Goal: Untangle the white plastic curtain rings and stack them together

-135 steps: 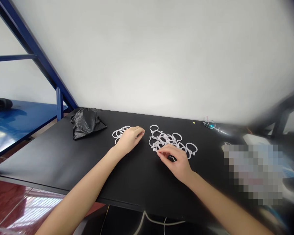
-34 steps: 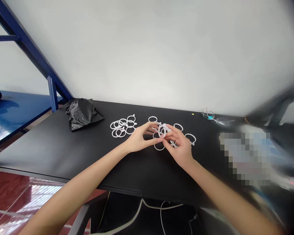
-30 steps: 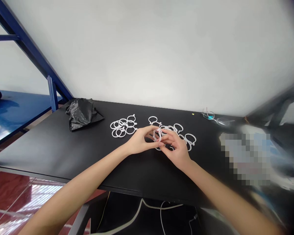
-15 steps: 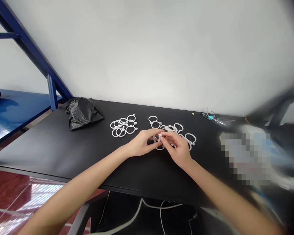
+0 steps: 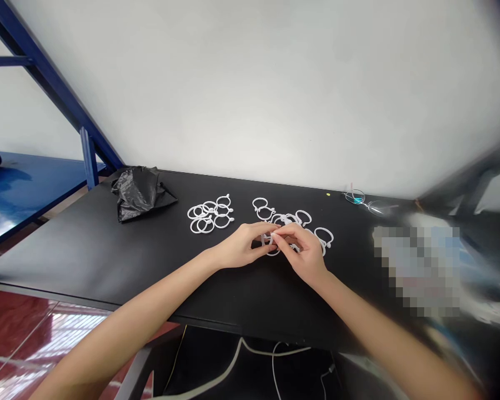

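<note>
A white plastic shower curtain ring (image 5: pixel 263 240) is held between my two hands over the black table. My left hand (image 5: pixel 246 247) is closed on it, with thumb and fingers on either side of the ring. The thumb and fingertips of my right hand (image 5: pixel 305 254) pinch the same ring at its top, and they hide its fastening end. Beneath and behind my hands lies a loose group of similar white rings (image 5: pixel 286 220), partly covered by my fingers. Further left, several more white rings (image 5: pixel 210 222) lie in an overlapping cluster.
A crumpled black plastic bag (image 5: pixel 138 191) sits at the table's back left. Eyeglasses (image 5: pixel 358 199) rest near the wall on the right, beside a blurred, pixelated item (image 5: pixel 419 269). Cables (image 5: pixel 229 369) hang below the front edge of the black table (image 5: pixel 120 261).
My right fingertips have closed further over the ring's end, covering white plastic that showed before. Both hands stay in nearly the same place, and the ring groups are unchanged.
</note>
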{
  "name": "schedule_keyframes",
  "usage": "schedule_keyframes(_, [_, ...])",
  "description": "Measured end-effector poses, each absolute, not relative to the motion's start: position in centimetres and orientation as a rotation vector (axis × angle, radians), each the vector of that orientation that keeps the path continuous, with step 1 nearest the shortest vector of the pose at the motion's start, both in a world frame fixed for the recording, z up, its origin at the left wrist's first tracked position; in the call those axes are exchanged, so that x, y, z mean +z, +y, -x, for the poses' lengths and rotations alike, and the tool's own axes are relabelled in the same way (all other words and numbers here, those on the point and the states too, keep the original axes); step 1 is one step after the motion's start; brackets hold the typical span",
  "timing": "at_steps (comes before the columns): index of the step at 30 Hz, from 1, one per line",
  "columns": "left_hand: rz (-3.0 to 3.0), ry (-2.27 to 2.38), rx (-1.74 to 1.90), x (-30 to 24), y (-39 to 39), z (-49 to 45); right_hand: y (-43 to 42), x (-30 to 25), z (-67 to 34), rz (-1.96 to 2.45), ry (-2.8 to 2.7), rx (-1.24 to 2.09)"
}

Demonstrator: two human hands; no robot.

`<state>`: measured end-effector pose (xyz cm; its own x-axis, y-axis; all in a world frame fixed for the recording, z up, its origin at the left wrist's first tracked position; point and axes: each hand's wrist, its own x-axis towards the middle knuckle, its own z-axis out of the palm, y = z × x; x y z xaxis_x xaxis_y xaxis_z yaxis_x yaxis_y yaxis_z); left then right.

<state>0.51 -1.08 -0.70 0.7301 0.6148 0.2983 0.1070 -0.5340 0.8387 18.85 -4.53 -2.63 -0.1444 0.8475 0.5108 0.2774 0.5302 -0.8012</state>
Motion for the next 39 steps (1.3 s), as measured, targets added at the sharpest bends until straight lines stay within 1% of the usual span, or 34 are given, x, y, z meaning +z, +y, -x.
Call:
schedule_keyframes(5, [-2.182,0.649,0.815,-1.0,-0.5,-0.1,-4.7,-2.5,-18.8,1.009,-1.665,0.677])
schedule_keyframes(8, [-2.339,0.933,0.894,-1.4,0.6,1.1,-4.6,-2.4,-19.1,1.066,-1.638,0.638])
schedule_keyframes(11, [-2.495,1.270,0.828,-1.7,2.0,2.7,-4.4,-2.6,-19.4,1.097,-1.813,0.499])
schedule_keyframes(15, [-2.665,1.498,0.648,-2.0,3.4,4.0,-4.2,-3.0,-19.6,1.084,-2.135,0.301])
schedule_keyframes(19, [-2.743,1.610,0.484,-2.0,3.5,4.1,-4.4,-3.1,-19.3,1.059,-2.250,0.224])
schedule_keyframes(27, [-2.723,1.718,0.530,-2.5,3.4,4.1,-4.4,-2.8,-19.1,0.982,-2.105,0.297])
schedule_keyframes(31, [-2.665,1.624,0.768,-2.1,2.9,3.5,-4.6,-2.8,-18.9,0.932,-2.116,0.312])
schedule_keyframes(34, [-2.457,1.299,0.964,-1.4,2.1,2.5,-4.8,-2.9,-18.7,0.902,-2.042,0.275])
schedule_keyframes(36, [-2.176,1.056,0.967,-1.1,1.4,1.7,-4.9,-2.9,-18.7,0.882,-1.986,0.258])
schedule_keyframes(39, [-1.778,0.784,0.841,-1.1,0.6,0.7,-5.0,-2.8,-18.8,0.856,-1.932,0.260])
